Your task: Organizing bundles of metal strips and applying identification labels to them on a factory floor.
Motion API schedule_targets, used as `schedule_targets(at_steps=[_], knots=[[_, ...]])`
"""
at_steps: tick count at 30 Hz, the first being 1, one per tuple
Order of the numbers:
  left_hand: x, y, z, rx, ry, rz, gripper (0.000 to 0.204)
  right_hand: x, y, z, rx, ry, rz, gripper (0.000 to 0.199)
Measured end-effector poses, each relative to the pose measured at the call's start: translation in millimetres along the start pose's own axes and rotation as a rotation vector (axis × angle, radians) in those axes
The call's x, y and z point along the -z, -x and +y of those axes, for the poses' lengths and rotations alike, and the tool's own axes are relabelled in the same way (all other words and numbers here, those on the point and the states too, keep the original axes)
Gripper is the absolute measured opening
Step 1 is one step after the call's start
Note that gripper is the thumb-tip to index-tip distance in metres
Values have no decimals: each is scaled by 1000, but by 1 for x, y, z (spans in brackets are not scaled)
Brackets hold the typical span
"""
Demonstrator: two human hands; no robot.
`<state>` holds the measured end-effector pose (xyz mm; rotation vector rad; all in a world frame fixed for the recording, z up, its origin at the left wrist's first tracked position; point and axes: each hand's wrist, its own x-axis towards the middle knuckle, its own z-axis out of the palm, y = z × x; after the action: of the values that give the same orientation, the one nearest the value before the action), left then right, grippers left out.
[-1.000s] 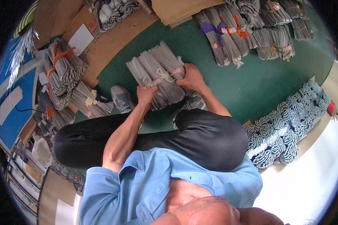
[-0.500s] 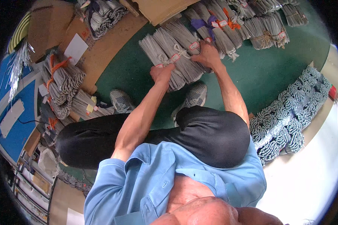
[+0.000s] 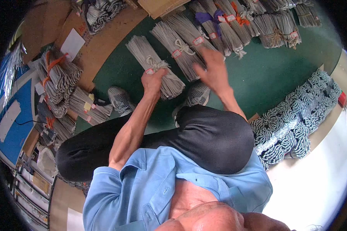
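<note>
My left hand [image 3: 153, 81] grips a bundle of thin grey strands [image 3: 140, 48] near its pale tie cord and small red-edged tag. This bundle lies slanted on the green floor, apart from the others. My right hand [image 3: 215, 73], slightly smeared by motion, hovers just right of a second tied bundle [image 3: 169, 38] with its fingers apart and nothing in them. Against that one lies another grey bundle [image 3: 183, 29], also tagged. What exactly the strands are made of I cannot make out.
More bundles with purple [image 3: 205, 18] and orange ties [image 3: 241, 17] line the far side. Coiled striped cords [image 3: 293, 119] are stacked at right. Orange-tied bundles [image 3: 59, 81] and cardboard [image 3: 104, 42] lie at left. My shoes [image 3: 119, 99] stand close to the bundles.
My left hand has drawn its bundle leftward, opening a gap beside the others. My right hand has come off the bundles and moved slightly nearer to me.
</note>
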<state>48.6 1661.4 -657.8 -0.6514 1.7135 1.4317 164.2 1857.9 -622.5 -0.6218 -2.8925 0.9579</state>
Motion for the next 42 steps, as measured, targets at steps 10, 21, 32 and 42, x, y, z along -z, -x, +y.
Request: schedule_targets(at_steps=[10,21,32,42], knots=[[-86,26,10,-96,116,-79,32,6,16,-22,-275,-419,-320,98],[-117,18,-8,-250,-469,14,81,19,16,27,-140,23,-153,85],[-90,-1,-14,-42,-434,136,106,-7,56,39,-538,-561,535,73],[-116,-5,-23,54,-485,-17,144,-77,42,18,-840,-1236,720,79]])
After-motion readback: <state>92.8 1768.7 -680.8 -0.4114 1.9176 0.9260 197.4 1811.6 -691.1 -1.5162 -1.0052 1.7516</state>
